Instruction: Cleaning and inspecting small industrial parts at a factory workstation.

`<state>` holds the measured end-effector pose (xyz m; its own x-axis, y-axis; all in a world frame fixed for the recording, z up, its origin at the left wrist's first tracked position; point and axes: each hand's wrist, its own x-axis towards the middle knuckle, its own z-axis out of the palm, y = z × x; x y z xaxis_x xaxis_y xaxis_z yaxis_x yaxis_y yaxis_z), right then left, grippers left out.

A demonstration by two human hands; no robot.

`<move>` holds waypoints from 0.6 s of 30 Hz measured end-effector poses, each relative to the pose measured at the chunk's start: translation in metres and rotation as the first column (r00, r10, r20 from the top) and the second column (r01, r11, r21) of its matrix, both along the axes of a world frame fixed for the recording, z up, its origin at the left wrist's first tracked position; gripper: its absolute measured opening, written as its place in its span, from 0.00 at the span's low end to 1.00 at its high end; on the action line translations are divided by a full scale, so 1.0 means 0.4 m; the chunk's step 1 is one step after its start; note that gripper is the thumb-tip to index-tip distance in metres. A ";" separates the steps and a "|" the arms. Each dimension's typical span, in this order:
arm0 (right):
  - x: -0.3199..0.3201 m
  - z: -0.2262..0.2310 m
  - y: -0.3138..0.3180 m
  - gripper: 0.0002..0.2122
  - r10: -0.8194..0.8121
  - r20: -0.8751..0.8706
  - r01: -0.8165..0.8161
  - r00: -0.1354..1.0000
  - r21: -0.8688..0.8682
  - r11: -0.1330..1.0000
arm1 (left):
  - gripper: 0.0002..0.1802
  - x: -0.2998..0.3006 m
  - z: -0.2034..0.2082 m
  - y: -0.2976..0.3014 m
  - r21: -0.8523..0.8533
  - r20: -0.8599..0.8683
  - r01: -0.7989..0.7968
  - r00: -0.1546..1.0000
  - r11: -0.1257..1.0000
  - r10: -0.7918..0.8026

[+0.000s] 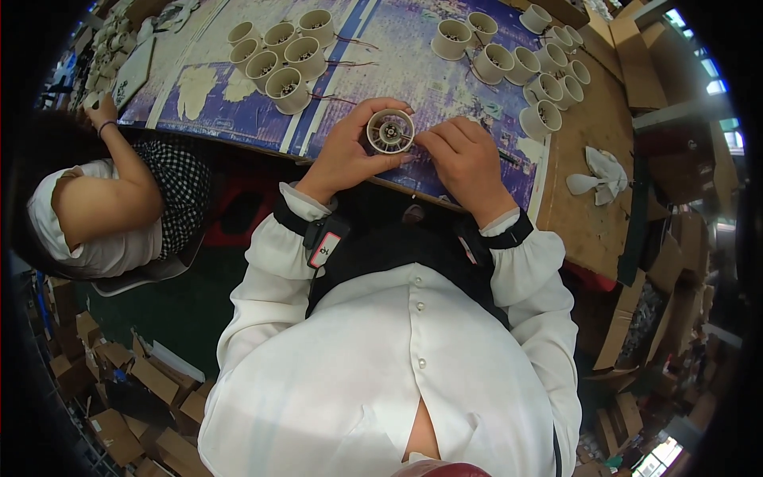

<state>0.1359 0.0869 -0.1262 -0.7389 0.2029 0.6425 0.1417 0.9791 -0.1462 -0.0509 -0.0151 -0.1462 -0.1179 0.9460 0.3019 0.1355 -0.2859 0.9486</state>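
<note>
My left hand [343, 151] is wrapped around a round white cup-shaped housing [390, 112], gripping it between fingers and thumb. Its open end faces up, and a ring of parts with a small centre piece shows inside. My right hand [467, 159] is at the housing's right side, thumb and fingertips pinched together close to the rim. Whatever lies between those fingertips is too small or hidden to make out. Both hands are over the near edge of the blue-and-white worn table [381, 75].
Several similar white cups [288, 102] with reddish wires stand at the back left, and several more [536, 127] at the back right. A crumpled white cloth or glove [602, 176] rests on brown board at right. A co-worker [111, 195] sits at left. Cardboard boxes [656, 294] stand right.
</note>
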 end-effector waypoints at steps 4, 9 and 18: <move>-0.001 0.003 -0.002 0.10 -0.023 -0.026 0.021 0.999 -0.073 0.997 | 0.36 -0.006 -0.001 0.001 -0.020 0.161 0.037 0.986 0.999 -0.034; 0.000 -0.003 0.004 0.07 -0.023 -0.022 0.016 0.999 -0.269 0.963 | 0.37 -0.010 -0.006 -0.001 -0.092 0.231 0.053 0.972 0.994 -0.031; 0.007 -0.004 0.016 0.06 -0.016 0.016 0.018 1.000 -0.159 0.987 | 0.40 -0.005 0.006 0.001 -0.086 0.193 0.084 0.979 0.993 -0.066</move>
